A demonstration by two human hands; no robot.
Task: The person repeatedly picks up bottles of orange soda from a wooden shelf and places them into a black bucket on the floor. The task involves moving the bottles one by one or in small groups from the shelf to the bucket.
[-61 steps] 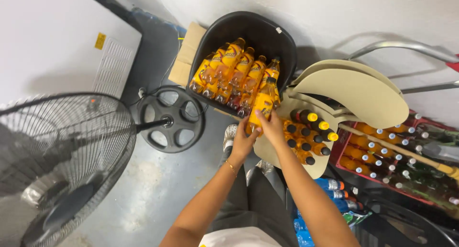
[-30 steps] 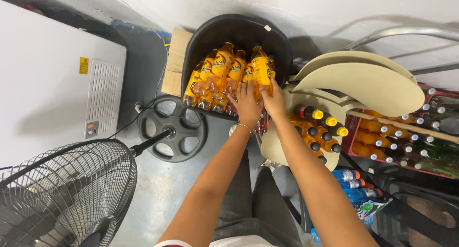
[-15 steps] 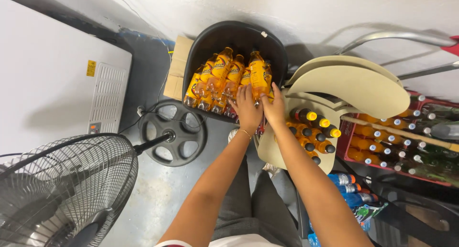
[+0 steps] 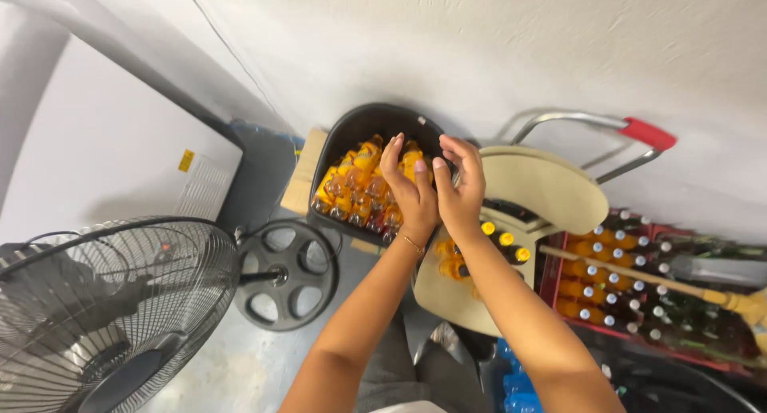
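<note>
A black plastic chair seat against the wall holds several orange drink bottles lying side by side. My left hand hovers over their right end, fingers spread and pointing at the wall. Beside it, my right hand is lifted with fingers loosely curled and apart. Neither hand grips a bottle; one orange bottle shows between the fingertips. Below my right wrist, a beige chair carries more bottles with yellow caps.
A standing fan with its round base stands at the left, in front of a white appliance. At the right are a red crate of bottles, a wooden stick, a red-handled trolley and blue bottles.
The orange bottle carried from the beige chair now lies among the others in the black seat. Both hands have let go and lifted, fingers apart. The camera has tilted up towards the wall.
</note>
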